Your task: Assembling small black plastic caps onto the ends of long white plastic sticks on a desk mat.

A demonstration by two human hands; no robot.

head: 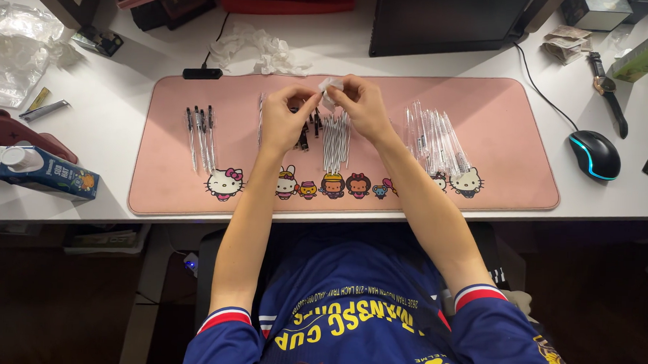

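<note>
Both my hands are raised over the middle of a pink desk mat (515,139) with cartoon figures along its front edge. My left hand (287,118) and my right hand (360,103) together pinch a small clear plastic packet (331,89) between their fingertips. Below them lies a bundle of thin refills (335,140) and some small dark pen parts (306,134). Three assembled pens (201,136) lie at the mat's left. A heap of clear pen barrels (436,139) lies to the right of my right hand.
A black mouse (595,154) with a blue light sits right of the mat, a wristwatch (608,89) behind it. A drink carton (44,173) lies at the left. Crumpled plastic (260,48) and a dark monitor (447,20) are at the back.
</note>
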